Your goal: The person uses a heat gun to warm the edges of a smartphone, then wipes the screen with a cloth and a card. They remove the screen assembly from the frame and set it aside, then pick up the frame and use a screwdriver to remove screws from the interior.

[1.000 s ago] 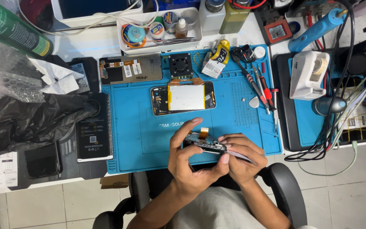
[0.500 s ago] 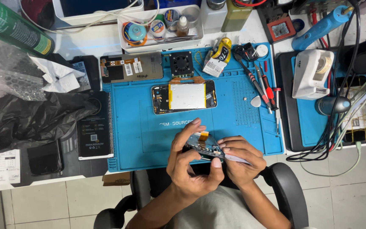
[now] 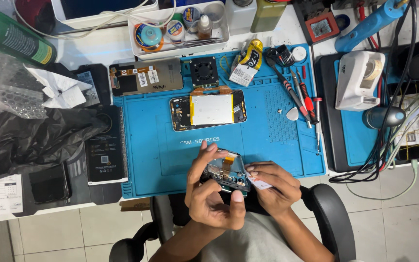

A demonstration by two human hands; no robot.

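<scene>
Vs 1 sec earlier not much moved: left hand (image 3: 214,201) stayed clamped on the small opened phone frame w/ orange flex (image 3: 225,171), right hand (image 3: 272,187) kept pinching a thin white pry card (image 3: 258,183) at its edge, so prying went on.

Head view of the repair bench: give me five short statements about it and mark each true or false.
1. Both hands hold a phone part with an orange flex cable near the blue mat's front edge. True.
2. An opened phone lies on the mat, its pale battery showing. True.
3. The small black fan sits on the floor. False: it rests on the mat, above the opened phone.
4. The right hand grips a screwdriver. False: the screwdrivers lie on the mat; its fingers pinch a small pale piece.
5. The left hand rests flat on the mat. False: it holds the part.
</scene>
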